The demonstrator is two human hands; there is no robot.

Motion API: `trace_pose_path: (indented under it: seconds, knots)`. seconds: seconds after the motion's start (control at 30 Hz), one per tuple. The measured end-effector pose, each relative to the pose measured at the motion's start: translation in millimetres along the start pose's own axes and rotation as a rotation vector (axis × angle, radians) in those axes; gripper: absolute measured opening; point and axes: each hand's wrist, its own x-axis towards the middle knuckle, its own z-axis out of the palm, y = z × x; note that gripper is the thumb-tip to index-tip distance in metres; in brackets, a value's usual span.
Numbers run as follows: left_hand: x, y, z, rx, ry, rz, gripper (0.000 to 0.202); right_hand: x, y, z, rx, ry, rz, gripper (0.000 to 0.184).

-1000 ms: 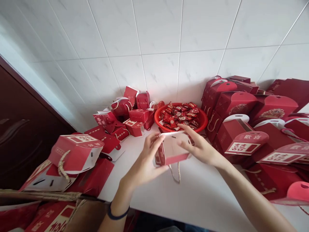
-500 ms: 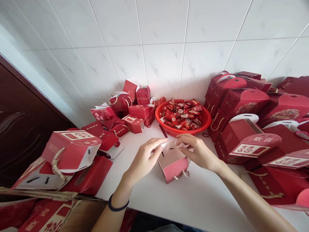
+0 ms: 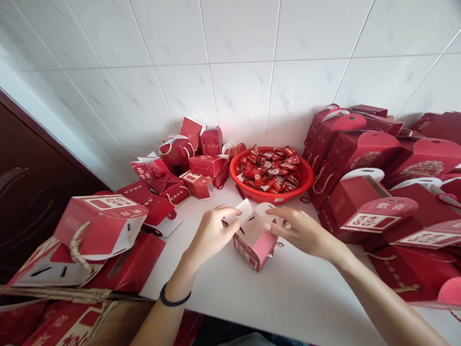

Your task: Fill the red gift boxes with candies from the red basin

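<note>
I am holding a small red gift box [image 3: 253, 240] between both hands, and it is resting on the white table [image 3: 288, 298] just in front of the red bowl [image 3: 306, 179]. The box is sitting with its top open, its white inner flaps standing up and one corner turned toward me, a cord handle hanging at its right side. My left hand [image 3: 212, 233] is lying against the box's left side, its fingers curled loosely with the thumb and forefinger pinching the left flap, so that hand is closed on the flap rather than spread. My right hand [image 3: 304, 230] is coming in from the box's right, fingers stretched nearly flat and their tips touching the right flap and rim; it is more open than the left and is pressing rather than clasping. The box is thus lying directly between my two hands, touching both. The red bowl behind it is holding a heap of red-wrapped candies [image 3: 272, 169]. To the left of the bowl, a cluster of small red boxes [image 3: 187, 163] is lying against the tiled wall [image 3: 230, 62]. To the right of the bowl, larger red boxes [image 3: 367, 192] are piling up, and more large boxes [image 3: 97, 230] are crowding the table's left edge.
</note>
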Motion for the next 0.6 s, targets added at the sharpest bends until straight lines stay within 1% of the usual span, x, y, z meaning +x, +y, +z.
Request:
trace_pose_path:
  seconds: [0.1,0.17,0.2,0.23,0.3,0.37,0.4,0.5,0.6]
  knots:
    - [-3,5,-1.3,0.001,-0.062,-0.031,0.027,4,-7,9,-0.057,0.108,0.102,0.046]
    - [-5,7,-1.9,0.013,-0.065,-0.034,0.03,6,-9,10,-0.051,0.12,0.149,0.043]
    - [-5,7,-2.1,0.017,-0.059,-0.04,0.03,6,-8,8,-0.007,0.102,0.142,0.043]
    - [-6,7,-2.3,0.02,-0.052,-0.049,0.03,6,-6,5,0.057,0.075,0.115,0.046]
    - [-7,4,-2.8,0.021,-0.042,-0.074,0.029,5,3,-4,0.185,-0.004,0.034,0.058]
    - [-9,0,-3.8,0.013,-0.05,-0.093,0.031,1,15,-13,0.226,-0.096,-0.01,0.077]
    - [-9,-3,-4.6,0.004,-0.067,-0.1,0.034,-1,21,-17,0.219,-0.147,-0.005,0.087]
    - [-12,-11,-8.7,-0.041,-0.164,-0.129,0.053,-6,37,-17,0.218,-0.29,0.05,0.109]
    - [-14,-17,-14.1,-0.087,-0.311,-0.161,0.074,-8,48,-7,0.282,-0.357,0.088,0.113]
